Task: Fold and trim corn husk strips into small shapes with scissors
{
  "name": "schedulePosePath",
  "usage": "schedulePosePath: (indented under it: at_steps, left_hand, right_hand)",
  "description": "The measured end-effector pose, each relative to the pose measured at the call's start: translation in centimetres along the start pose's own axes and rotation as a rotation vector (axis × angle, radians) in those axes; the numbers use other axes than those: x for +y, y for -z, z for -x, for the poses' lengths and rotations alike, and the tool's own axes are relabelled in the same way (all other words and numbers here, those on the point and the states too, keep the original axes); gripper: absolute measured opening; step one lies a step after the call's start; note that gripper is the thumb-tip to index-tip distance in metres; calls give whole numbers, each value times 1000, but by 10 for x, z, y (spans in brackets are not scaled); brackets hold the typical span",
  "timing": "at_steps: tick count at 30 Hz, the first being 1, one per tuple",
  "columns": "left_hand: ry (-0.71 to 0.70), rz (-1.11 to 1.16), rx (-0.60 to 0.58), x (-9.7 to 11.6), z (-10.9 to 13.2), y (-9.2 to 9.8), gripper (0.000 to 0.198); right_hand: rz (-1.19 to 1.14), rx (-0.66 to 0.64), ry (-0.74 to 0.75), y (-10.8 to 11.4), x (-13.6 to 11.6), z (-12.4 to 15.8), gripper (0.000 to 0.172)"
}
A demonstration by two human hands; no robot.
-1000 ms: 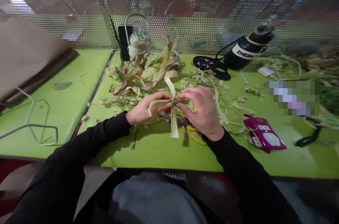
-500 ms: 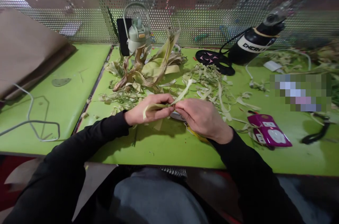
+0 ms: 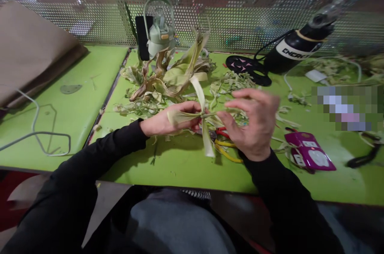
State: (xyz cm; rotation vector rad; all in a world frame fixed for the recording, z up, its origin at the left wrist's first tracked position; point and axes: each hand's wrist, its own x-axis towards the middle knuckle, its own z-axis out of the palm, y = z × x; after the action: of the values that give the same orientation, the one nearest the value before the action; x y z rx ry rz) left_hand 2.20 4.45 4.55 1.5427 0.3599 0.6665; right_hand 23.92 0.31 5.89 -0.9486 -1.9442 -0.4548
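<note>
My left hand (image 3: 160, 120) is closed around a pale green corn husk piece (image 3: 207, 142). The husk is knotted or crossed near my fingertips, with one strip sticking up, another hanging down and a thin end pointing right. My right hand (image 3: 255, 124) is raised just to the right, fingers and thumb spread; its thumb is close to the thin end, and I cannot tell whether they touch. Under and between the hands lie pliers or scissors with red and yellow handles (image 3: 229, 154), partly hidden by my right hand.
Behind the hands lies a heap of dry corn husks (image 3: 177, 76), with shredded scraps (image 3: 237, 82) around it. A pale green bottle (image 3: 160, 40), phone (image 3: 144, 38), black bottle (image 3: 292, 52) and magenta device (image 3: 310, 152) surround the work spot. Brown paper (image 3: 39, 46) and bent wire (image 3: 37, 120) are left.
My right hand has let go of the husk, opened and moved right and up. The husk strips now stand up and hang down from the crossing. The red and yellow handles have come into view.
</note>
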Motion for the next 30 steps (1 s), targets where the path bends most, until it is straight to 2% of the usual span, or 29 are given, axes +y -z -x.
schedulePosePath:
  at_steps: [1,2,4,6,8,11,14,17,20,23,27,30]
  left_hand:
    - [18,12,24,-2,0,0,28]
    - [27,-1,54,-5,0,0,30]
    - [-12,-89,130,-9,0,-1,31]
    - [-106,-279,199,-14,0,-1,29]
    - [-201,-516,244,-17,0,0,25]
    - [-291,-770,230,-24,1,2,21]
    - [-376,-909,227,-31,1,3,20]
    - [-457,-1022,266,-36,2,1,20]
    - [-518,-1061,304,-37,4,-4,19]
    - [-550,-1032,295,-37,7,-9,18]
    - [-482,-1007,293,-38,7,-10,22]
    - [-416,-886,287,-34,4,-6,24]
  right_hand:
    - [50,33,38,-1,-3,1,19]
    - [64,12,64,-2,-7,3,23]
    - [23,-131,54,-5,-17,6,24]
    - [-2,-235,-18,-8,-26,8,21]
    - [-27,-279,-96,-9,-32,9,21]
    - [-105,-335,-188,-8,-36,9,25]
    - [-204,-379,-238,-5,-39,6,25]
    - [-248,-365,-233,-4,-44,5,26]
    - [-174,-326,-155,-7,-50,9,28]
    - [-80,-308,-79,-12,-53,15,29]
    - [-19,-314,-48,-17,-53,20,29]
    - [-67,-306,-47,-13,-48,17,26]
